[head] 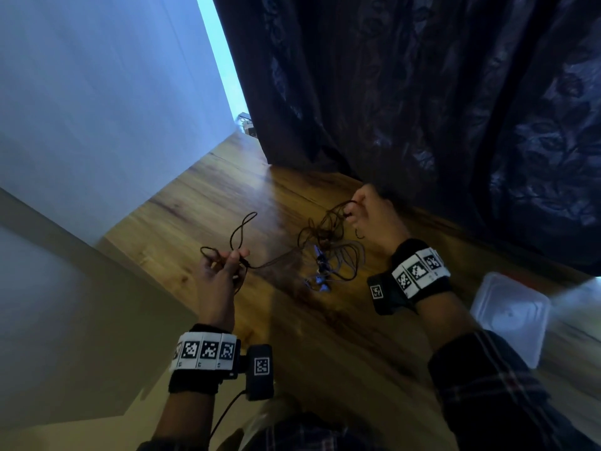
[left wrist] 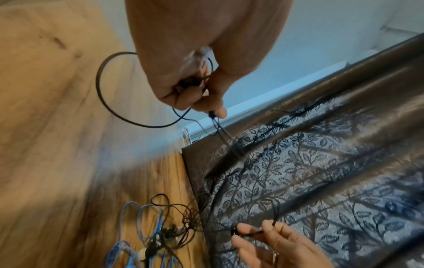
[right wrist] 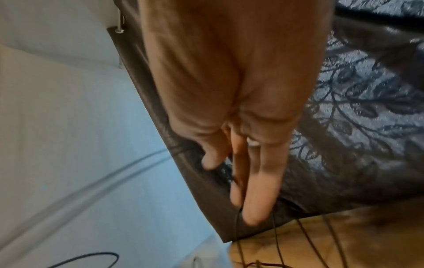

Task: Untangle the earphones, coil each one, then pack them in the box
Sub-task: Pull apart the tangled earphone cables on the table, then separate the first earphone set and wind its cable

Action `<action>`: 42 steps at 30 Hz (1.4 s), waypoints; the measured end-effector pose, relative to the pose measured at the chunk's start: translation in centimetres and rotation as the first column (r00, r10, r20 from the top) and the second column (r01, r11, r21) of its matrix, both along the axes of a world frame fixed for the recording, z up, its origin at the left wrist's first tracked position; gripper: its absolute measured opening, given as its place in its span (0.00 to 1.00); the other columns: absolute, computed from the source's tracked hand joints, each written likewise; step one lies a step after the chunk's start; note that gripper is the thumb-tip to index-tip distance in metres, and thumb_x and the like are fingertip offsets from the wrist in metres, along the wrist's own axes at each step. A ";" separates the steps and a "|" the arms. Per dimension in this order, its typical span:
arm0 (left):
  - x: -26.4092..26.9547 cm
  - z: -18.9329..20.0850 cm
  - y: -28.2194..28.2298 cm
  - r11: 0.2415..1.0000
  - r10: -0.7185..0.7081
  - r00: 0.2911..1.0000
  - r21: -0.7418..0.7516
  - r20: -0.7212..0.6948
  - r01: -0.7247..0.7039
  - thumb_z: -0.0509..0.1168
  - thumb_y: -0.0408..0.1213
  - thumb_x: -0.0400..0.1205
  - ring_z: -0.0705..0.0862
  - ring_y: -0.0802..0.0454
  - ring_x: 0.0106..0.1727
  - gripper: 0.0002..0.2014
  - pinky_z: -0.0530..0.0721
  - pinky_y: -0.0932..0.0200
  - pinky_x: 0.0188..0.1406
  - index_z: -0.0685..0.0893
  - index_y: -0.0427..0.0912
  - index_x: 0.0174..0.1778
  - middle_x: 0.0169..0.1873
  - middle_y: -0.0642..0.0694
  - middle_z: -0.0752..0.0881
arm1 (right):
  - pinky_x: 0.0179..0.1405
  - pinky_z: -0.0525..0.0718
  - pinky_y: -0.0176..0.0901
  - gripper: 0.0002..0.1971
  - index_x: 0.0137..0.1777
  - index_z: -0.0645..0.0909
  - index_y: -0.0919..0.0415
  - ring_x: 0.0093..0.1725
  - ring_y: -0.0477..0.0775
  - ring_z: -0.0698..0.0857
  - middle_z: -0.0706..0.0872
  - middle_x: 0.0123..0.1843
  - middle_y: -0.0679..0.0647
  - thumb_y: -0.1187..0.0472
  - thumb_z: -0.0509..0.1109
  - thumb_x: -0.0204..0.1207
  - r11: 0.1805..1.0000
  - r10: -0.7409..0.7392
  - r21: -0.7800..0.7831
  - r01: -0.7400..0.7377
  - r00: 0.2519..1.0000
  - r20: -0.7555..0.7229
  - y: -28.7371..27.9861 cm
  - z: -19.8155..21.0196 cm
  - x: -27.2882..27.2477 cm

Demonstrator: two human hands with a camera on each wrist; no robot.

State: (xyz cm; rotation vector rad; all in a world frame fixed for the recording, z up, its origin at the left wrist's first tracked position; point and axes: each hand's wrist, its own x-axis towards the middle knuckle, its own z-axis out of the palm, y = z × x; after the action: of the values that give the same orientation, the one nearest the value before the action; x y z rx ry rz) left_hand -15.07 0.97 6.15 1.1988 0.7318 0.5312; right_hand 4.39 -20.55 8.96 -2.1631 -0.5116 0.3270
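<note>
A tangle of black earphone cable (head: 328, 236) and blue earphone cable (head: 317, 275) hangs low over the wooden table (head: 201, 196). My left hand (head: 224, 265) pinches the black cable near its splitter (left wrist: 212, 114), and loops (head: 242, 232) stand up above the fingers. My right hand (head: 364, 213) is raised by the curtain and pinches several black strands (right wrist: 238, 235) that run down into the tangle. In the left wrist view the blue cable (left wrist: 146, 228) lies bunched below, with the right hand (left wrist: 263, 235) gripping black wire. A clear plastic box (head: 510, 314) sits at the right.
A dark leaf-patterned curtain (head: 422, 92) hangs along the table's far edge, close behind my right hand. A pale wall (head: 97, 76) stands at the left. A plaid sleeve (head: 487, 385) covers my right forearm.
</note>
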 end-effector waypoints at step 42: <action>0.2 -2.6 -7.9 0.754 -0.615 0.768 0.150 -0.180 0.639 0.72 0.38 0.80 0.87 0.44 0.52 0.11 0.84 0.49 0.55 0.77 0.43 0.52 0.44 0.48 0.85 | 0.61 0.89 0.50 0.07 0.44 0.82 0.73 0.69 0.52 0.86 0.85 0.67 0.59 0.80 0.76 0.72 0.939 0.029 0.294 -0.176 0.897 0.441 -6.7 -6.9 -16.9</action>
State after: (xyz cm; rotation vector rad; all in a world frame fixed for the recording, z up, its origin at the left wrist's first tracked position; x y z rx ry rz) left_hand -14.84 -6.97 3.59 1.5871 0.3285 -0.0411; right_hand -12.53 -27.22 2.05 -1.8793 -0.8694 -0.1845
